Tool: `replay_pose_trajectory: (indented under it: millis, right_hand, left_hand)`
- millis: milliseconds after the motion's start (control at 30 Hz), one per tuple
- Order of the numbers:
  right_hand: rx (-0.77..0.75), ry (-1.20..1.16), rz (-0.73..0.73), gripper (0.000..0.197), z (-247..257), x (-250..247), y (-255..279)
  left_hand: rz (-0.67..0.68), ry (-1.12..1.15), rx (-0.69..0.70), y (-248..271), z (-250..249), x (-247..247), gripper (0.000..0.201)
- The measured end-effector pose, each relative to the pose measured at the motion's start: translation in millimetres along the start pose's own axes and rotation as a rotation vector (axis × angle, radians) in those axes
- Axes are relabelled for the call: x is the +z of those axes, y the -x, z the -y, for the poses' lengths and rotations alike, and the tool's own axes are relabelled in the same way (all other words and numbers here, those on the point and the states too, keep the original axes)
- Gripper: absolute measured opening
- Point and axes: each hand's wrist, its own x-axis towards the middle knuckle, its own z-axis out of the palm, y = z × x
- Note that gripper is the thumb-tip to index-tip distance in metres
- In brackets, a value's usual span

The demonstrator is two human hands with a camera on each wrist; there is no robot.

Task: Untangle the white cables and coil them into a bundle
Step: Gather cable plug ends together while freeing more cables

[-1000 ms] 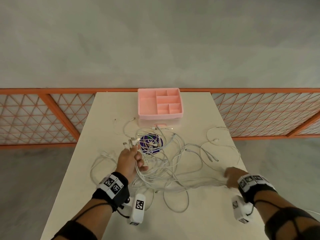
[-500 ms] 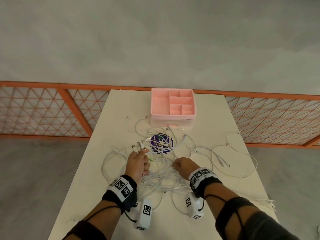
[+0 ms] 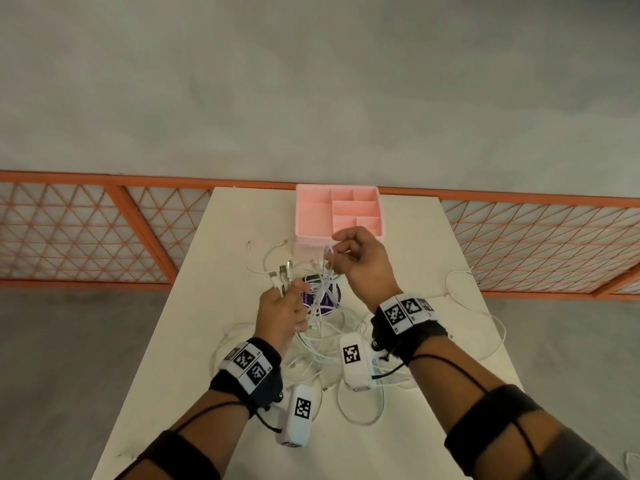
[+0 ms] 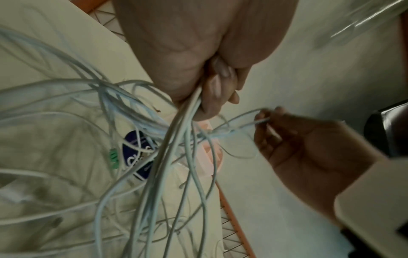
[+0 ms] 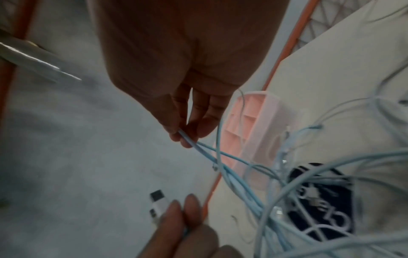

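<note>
A tangle of white cables [image 3: 322, 341] lies on the cream table [image 3: 214, 306]. My left hand [image 3: 282, 311] grips a bunch of cable ends above it, USB plugs [image 3: 282, 275] sticking out past the fist; the left wrist view shows the strands [image 4: 176, 139] running down from the curled fingers. My right hand [image 3: 353, 258] is raised just in front of the pink box and pinches a few strands [image 5: 189, 141] between thumb and fingertips, pulling them up from the pile. The two hands are close together, left one lower.
A pink compartment organizer [image 3: 337, 214] stands at the table's far edge. A dark purple round sticker [image 3: 322, 296] lies under the cables. More cable loops [image 3: 485, 323] trail to the right edge. An orange mesh fence [image 3: 86, 233] runs behind the table.
My right hand came in from the right edge to the pile, then rose with strands pinched toward the pink box. My left hand lifted slightly, still holding the cable ends.
</note>
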Motion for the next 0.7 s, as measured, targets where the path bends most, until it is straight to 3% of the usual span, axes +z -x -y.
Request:
replay_pose_trajectory:
  millis: [200, 300, 367, 533, 700]
  right_hand:
    - [-0.073, -0.150, 0.003, 0.027, 39, 14, -21]
    - [0.012, 0.243, 0.208, 0.025, 34, 16, -24]
    - [0.045, 0.378, 0.270, 0.024, 31, 19, -23]
    - [0.080, 0.175, 0.223, 0.020, 38, 31, -20]
    - [0.024, 0.127, 0.115, 0.020, 44, 30, -24]
  left_hand:
    - [-0.031, 0.146, 0.050, -4, -27, 8, 0.030]
    - [-0.023, 0.132, 0.082, -6, -34, 5, 0.028]
    - [-0.025, 0.104, 0.118, -5, -37, 4, 0.029]
    - [0.013, 0.070, 0.124, 0, -29, 12, 0.029]
    - [0.106, -0.106, 0.169, 1, -10, 8, 0.015]
